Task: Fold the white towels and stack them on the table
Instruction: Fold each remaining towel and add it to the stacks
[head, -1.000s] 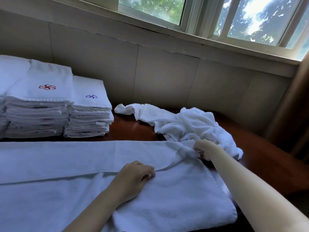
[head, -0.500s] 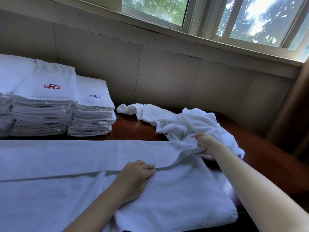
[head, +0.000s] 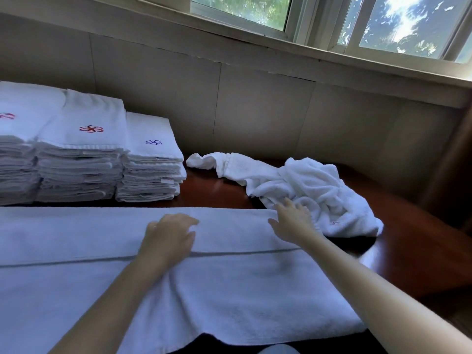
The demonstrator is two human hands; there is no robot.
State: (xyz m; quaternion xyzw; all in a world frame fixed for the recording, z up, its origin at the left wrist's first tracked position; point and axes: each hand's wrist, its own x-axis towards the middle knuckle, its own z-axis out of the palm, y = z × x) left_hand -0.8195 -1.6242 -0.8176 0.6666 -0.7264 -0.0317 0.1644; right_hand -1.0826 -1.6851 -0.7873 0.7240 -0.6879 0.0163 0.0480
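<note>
towel folding on a dark reddish-brown glossy wooden worktop (head: 408, 246); a large white terry towel (head: 76, 290) lies spread across its near side, one long layer doubled over the other so that an edge line runs left to right across it, and its near edge hangs over the front; the left hand (head: 169, 233) rests palm-down on the upper layer just beyond that line, its grip open, fingers spread and holding nothing; the right hand (head: 293, 221) is at the far right corner of the same layer, grip also open with fingers straight, and it seems to touch the cloth there, though blur makes that uncertain; just beyond it a crumpled white towel (head: 306, 185) lies in a heap, trailing leftward; at far left, three stacks of folded white towels (head: 84, 169) stand side by side near the panelled wall (head: 255, 111), the top ones stitched with red or blue emblems
</note>
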